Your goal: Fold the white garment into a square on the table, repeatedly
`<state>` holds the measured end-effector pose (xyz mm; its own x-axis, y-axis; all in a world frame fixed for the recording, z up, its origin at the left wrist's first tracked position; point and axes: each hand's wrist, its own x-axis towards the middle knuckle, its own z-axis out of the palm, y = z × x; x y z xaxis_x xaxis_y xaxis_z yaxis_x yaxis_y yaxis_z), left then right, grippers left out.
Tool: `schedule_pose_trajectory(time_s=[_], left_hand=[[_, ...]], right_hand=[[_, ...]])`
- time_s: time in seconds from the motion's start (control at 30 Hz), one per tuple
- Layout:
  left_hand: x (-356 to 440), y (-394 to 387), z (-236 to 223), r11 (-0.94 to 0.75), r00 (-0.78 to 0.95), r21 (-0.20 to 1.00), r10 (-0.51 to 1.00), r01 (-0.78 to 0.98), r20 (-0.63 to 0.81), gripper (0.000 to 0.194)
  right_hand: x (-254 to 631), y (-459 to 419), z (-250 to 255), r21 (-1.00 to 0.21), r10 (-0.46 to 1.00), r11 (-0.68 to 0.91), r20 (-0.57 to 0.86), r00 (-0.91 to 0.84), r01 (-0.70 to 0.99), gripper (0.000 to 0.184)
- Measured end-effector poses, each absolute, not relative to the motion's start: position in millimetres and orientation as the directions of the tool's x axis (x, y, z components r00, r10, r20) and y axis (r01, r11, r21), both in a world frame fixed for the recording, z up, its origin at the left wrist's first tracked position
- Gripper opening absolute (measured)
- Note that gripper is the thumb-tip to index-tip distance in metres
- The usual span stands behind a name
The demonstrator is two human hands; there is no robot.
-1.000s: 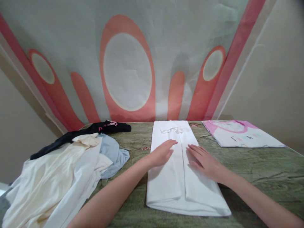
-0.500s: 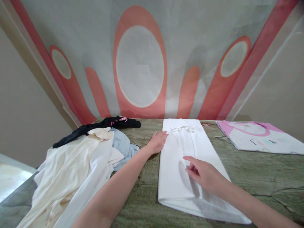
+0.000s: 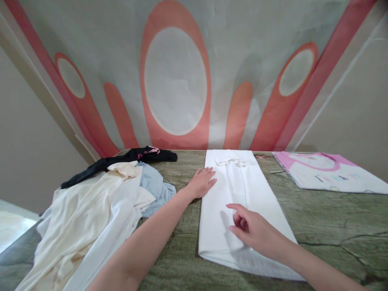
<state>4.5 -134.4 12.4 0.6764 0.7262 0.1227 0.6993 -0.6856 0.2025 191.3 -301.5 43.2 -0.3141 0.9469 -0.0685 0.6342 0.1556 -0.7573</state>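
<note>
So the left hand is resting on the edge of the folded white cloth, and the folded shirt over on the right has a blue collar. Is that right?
Not quite: the collar is pink, not blue, as the head view shows. The left hand does rest on the edge of the folded white cloth, and the folded shirt is on the right.

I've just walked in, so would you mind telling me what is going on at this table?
A person is handling a long, folded white cloth garment lying flat on the wood-patterned table. The left hand is at its left edge; the right hand, fingers curled, appears just above its nearer part. A loose pile of cream, white, pale blue and black clothes lies left, a folded pink-and-white shirt right.
</note>
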Motion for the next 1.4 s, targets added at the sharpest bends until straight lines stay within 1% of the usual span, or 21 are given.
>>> schedule_pose_trajectory(time_s=[0.1,0.23,0.3,0.57,0.7,0.9,1.0,1.1,1.17,1.33,1.4], left_hand=[[5,-135,14,-0.691,0.680,0.210,0.721,0.691,0.133,0.048],[6,-137,17,-0.713,0.694,0.199,0.701,0.673,0.162,0.046],[7,-138,19,-0.734,0.713,0.187,0.679,0.653,0.173,0.046],[11,-145,25,-0.810,0.805,0.146,0.584,0.568,0.108,0.044],[14,-153,27,-0.840,0.839,0.131,0.538,0.527,0.081,0.047],[16,-162,29,-0.836,0.839,0.141,0.541,0.530,0.051,0.056],[14,-159,32,-0.822,0.825,0.147,0.562,0.550,0.057,0.056],[11,-152,33,-0.781,0.780,0.143,0.621,0.607,0.082,0.053],[8,-149,32,-0.762,0.759,0.137,0.646,0.633,0.085,0.053],[3,-148,30,-0.749,0.752,0.109,0.659,0.654,0.017,0.061],[2,-149,30,-0.740,0.744,0.096,0.668,0.665,-0.005,0.065]], right_hand=[[190,-303,44,-0.782,0.941,0.185,-0.034,-0.337,0.595,0.040],[193,-303,46,-0.759,0.940,0.237,0.022,-0.340,0.607,0.025],[196,-302,47,-0.750,0.940,0.251,0.037,-0.340,0.612,0.022],[204,-300,46,-0.711,0.950,0.185,-0.047,-0.308,0.679,0.022],[202,-303,43,-0.686,0.953,0.173,-0.065,-0.297,0.706,0.023],[209,-296,56,-0.725,0.928,0.168,-0.113,-0.355,0.668,0.021],[221,-270,61,-0.719,0.952,0.168,-0.059,-0.301,0.674,0.025],[232,-230,56,-0.675,0.978,0.187,0.059,-0.200,0.714,0.026],[235,-203,46,-0.649,0.981,0.195,0.113,-0.159,0.736,0.027],[221,-156,22,-0.559,0.980,0.163,0.184,-0.070,0.813,0.030],[215,-145,16,-0.545,0.981,0.149,0.186,-0.054,0.825,0.026]])
